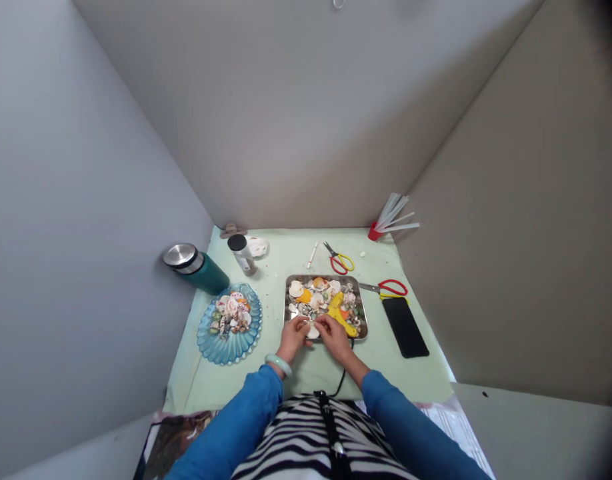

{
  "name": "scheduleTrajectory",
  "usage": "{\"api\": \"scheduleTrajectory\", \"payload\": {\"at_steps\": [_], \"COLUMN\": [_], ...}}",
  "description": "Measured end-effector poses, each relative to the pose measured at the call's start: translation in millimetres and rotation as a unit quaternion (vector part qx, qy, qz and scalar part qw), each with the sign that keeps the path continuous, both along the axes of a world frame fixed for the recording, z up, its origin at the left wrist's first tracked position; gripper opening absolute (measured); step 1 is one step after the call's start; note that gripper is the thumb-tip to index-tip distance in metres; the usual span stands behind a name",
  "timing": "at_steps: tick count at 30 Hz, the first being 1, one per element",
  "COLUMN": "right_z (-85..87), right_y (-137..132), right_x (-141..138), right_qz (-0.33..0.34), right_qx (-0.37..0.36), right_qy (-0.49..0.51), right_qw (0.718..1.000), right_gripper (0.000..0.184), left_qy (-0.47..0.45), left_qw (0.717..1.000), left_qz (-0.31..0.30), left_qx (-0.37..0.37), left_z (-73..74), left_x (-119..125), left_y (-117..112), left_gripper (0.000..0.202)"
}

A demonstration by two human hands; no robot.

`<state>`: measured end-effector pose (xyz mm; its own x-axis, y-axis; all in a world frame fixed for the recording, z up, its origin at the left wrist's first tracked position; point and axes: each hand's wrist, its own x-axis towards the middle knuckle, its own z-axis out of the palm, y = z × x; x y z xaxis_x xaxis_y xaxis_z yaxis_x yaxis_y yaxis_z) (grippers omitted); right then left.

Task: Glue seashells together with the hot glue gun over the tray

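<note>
My left hand [293, 337], with a pale green bangle [279, 365] at its wrist, is at the near edge of a metal tray [365, 331]. Beside it is my right hand [335, 337]. The fingers of both are pinched together and almost meet over something small and pale that I cannot make out. Just below the fingertips shows a white shell [313, 332]. Shells in white, orange and mottled colours fill the tray. A yellow glue gun [337, 312] lies on them next to my right hand, and a black cord [341, 381] runs from the tray toward me.
On the left are a blue glass plate [231, 352] of shells, a teal bottle [211, 275] and a black-lidded jar [243, 254]. Behind the tray lie a white pen [313, 255] and scissors [339, 261]. Rightward are larger scissors [393, 288], a phone [405, 327] and glue sticks [392, 212] in a red cup [374, 233].
</note>
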<state>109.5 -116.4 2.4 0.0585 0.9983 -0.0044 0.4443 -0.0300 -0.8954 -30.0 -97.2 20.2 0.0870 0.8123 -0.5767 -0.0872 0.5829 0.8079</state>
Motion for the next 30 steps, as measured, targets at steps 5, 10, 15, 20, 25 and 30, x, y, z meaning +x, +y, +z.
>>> {"api": "scheduleTrajectory", "payload": {"at_steps": [5,10,15,20,25,30], "right_z": [2.1,3.0,4.9,8.2,0.9,-7.1], "right_y": [0,0,2,4,4,5], "right_x": [0,0,2,4,3,2], "right_qz": [-0.006,0.003,0.015,0.035,0.021,0.007], "right_qx": [0.003,0.001,-0.006,-0.013,-0.025,-0.028], "right_qy": [0.021,0.038,0.055,0.073,0.080,0.083], "right_qw": [1.000,0.999,0.998,0.997,0.996,0.996], "right_gripper": [0.019,0.017,0.017,0.016,0.017,0.020], "left_qy": [-0.031,-0.039,-0.045,-0.053,-0.064,-0.076], "left_qw": [0.999,0.998,0.997,0.996,0.995,0.995], "left_qz": [0.003,0.012,0.016,0.014,0.010,0.010], "left_qx": [-0.026,-0.042,-0.057,-0.064,-0.071,-0.067], "left_z": [10.5,13.0,11.3,9.7,11.5,12.0], "left_x": [1,1,-1,-2,-1,-4], "left_y": [3,4,5,7,7,6], "left_gripper": [0.026,0.025,0.023,0.024,0.024,0.023]}}
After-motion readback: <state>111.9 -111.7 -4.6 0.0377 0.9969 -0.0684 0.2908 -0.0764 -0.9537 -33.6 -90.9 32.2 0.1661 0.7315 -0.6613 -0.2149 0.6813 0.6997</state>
